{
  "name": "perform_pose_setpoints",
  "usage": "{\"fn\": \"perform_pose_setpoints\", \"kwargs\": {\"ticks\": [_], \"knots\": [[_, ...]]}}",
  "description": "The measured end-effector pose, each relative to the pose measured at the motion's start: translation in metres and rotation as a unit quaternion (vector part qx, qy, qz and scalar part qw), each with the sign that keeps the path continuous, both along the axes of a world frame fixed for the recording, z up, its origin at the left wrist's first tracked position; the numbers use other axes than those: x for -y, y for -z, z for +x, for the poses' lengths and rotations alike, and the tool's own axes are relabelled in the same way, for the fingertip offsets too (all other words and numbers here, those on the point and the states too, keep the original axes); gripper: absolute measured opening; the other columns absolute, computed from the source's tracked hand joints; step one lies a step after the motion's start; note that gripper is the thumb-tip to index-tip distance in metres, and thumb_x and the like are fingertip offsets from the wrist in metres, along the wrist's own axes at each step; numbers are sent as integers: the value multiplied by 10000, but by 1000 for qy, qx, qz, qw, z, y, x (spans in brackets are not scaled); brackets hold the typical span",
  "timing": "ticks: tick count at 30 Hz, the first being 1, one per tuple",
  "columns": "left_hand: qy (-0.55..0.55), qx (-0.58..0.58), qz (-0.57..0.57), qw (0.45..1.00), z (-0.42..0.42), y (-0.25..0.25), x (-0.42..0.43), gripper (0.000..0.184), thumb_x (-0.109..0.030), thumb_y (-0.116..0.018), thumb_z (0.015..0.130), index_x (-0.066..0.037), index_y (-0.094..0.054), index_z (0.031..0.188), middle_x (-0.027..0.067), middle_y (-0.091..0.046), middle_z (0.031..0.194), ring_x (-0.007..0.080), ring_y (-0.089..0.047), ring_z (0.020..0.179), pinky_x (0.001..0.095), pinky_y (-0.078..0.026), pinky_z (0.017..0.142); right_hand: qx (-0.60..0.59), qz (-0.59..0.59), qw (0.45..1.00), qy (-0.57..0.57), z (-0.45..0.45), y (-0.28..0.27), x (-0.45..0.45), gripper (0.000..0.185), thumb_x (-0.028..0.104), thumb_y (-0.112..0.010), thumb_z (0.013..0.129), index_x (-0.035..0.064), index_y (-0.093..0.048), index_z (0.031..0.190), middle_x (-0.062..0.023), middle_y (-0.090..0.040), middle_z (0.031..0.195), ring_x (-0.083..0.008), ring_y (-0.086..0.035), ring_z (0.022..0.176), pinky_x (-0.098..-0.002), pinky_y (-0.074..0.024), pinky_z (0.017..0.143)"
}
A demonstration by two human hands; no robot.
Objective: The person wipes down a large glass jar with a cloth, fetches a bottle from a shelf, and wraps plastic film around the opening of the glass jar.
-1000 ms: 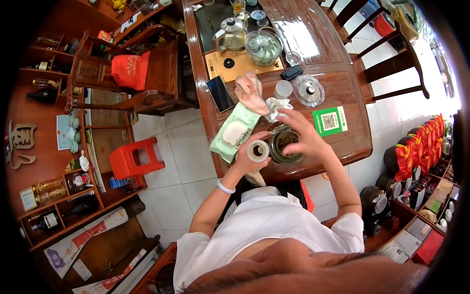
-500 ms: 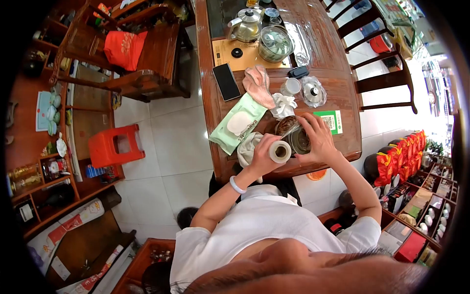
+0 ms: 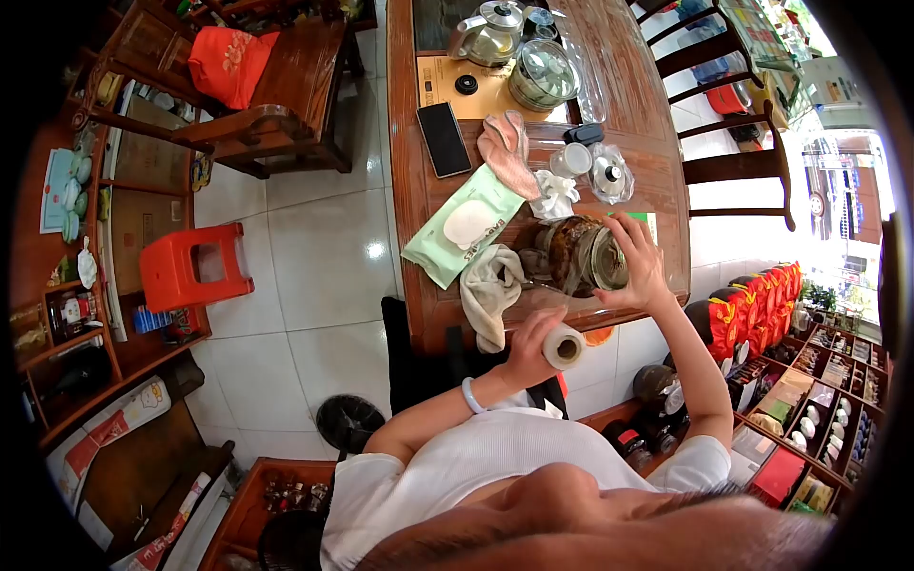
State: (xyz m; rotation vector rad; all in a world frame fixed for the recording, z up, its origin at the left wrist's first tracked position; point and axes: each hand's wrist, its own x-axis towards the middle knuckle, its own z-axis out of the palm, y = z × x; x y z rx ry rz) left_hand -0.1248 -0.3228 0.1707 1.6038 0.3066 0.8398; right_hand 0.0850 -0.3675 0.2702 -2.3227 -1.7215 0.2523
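In my left hand (image 3: 531, 354) is a roll of clear plastic film (image 3: 566, 348), its hollow core facing me, just off the table's near edge. A loose sheet of film seems to stretch from the roll to a glass jar (image 3: 573, 253) with brown contents. The jar lies on its side on the table. My right hand (image 3: 638, 265) grips the jar's right end, with fingers over the top and thumb below. Next to the jar lie a crumpled cream cloth (image 3: 489, 293) and a white tissue (image 3: 554, 196).
On the wooden table (image 3: 628, 105) are a green wipes pack (image 3: 466, 228), a phone (image 3: 444, 139), a pink cloth (image 3: 505, 150), a plastic-wrapped lid (image 3: 611, 175), a glass pot (image 3: 543, 76) and a glass teapot (image 3: 491, 34). A red stool (image 3: 195, 268) stands on the left.
My left hand has drawn the roll down and right, away from the jar, with film stretching out between. More of the jar's side now shows, and my right hand has shifted slightly right.
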Motion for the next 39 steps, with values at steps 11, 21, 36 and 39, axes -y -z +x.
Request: {"fn": "perform_pose_setpoints", "kwargs": {"ticks": [11,21,36,39], "knots": [[-34,-22,-2,999,26,-22,56,683,-73,-763,570,51,-459,1169,159,-526,992,306,-559,856,339,-477,713,-17,57,998,-18,4,7,7,923,434,-697,493,37,-395,1271,-159,-415,1258,-363,-439,1082,-436,-418,843],[-23,-54,-27,998,36,-30,70,694,-75,-755,615,38,-409,1206,95,-467,998,194,-507,917,294,-417,790,-18,147,985,-86,20,17,15,711,400,-587,652,46,-424,1247,-127,-422,1255,-324,-429,1097,-431,-369,900],[63,-118,-59,989,-19,-3,-74,500,-60,-713,599,8,-545,1065,95,-616,1052,160,-570,994,303,-442,866,35,129,989,-66,16,18,18,752,537,-612,685,71,-426,1245,-87,-429,1210,-294,-438,1029,-417,-377,870],[79,-107,-69,989,-12,-5,-96,483,-76,-710,589,12,-566,1042,91,-622,1044,160,-579,958,307,-451,845,39,113,990,-68,16,15,17,885,597,-652,595,55,-415,1254,-95,-424,1214,-302,-428,1048,-429,-347,903]]}}
